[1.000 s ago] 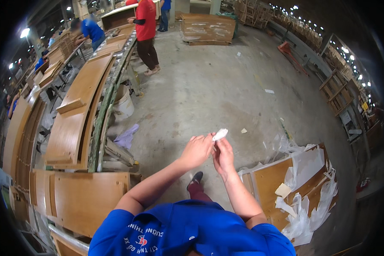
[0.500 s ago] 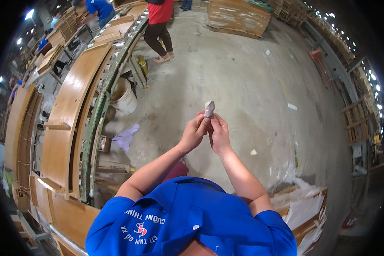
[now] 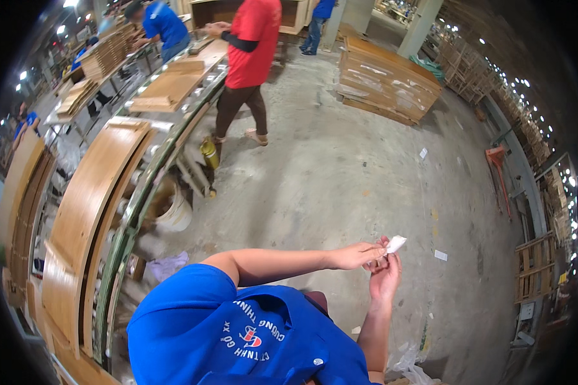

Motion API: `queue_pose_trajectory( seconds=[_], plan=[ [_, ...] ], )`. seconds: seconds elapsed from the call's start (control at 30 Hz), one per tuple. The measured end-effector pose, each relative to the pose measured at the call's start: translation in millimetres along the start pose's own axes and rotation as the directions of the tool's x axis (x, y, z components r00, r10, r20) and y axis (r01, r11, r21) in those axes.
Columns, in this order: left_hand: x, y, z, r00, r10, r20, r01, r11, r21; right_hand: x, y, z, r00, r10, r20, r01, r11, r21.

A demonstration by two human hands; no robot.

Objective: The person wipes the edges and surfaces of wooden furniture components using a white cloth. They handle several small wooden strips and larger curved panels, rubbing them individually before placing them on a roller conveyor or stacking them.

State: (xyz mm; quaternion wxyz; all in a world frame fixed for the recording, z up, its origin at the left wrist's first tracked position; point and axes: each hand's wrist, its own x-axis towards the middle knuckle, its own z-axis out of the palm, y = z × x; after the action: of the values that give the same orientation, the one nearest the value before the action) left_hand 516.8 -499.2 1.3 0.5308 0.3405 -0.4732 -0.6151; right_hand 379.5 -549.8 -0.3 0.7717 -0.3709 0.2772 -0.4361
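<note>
Left hand (image 3: 356, 255) and right hand (image 3: 385, 277) both pinch a small white scrap (image 3: 395, 243). They meet above the concrete floor (image 3: 340, 186).

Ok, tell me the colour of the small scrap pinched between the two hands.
White. The scrap shows best in the head view, pinched by the left hand and right hand.

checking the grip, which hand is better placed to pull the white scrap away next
Right, probably. The right hand sits under the small white scrap, fingers up around it, while the left hand only pinches its edge from the side.
</note>
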Motion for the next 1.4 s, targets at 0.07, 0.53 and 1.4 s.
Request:
queue_pose_trajectory(
  seconds=[0.07,0.53,1.4],
  plan=[
    [55.3,-2.2,-32.0,0.999,-0.031,0.036,0.034,0.996,-0.079,55.8,-10.0,-11.0,0.999,-0.029,0.012,0.030,0.998,-0.052],
    [357.4,55.1,-310.5,0.673,0.398,-0.624,-0.244,0.915,0.321,510.6,-14.5,69.0,0.906,-0.081,0.416,0.256,0.887,-0.384],
    [890.6,191.9,-832.5,0.990,0.138,0.019,-0.102,0.813,-0.573,1252.6,-72.9,155.8,0.823,0.095,0.561,0.070,0.962,-0.266]
  ],
)
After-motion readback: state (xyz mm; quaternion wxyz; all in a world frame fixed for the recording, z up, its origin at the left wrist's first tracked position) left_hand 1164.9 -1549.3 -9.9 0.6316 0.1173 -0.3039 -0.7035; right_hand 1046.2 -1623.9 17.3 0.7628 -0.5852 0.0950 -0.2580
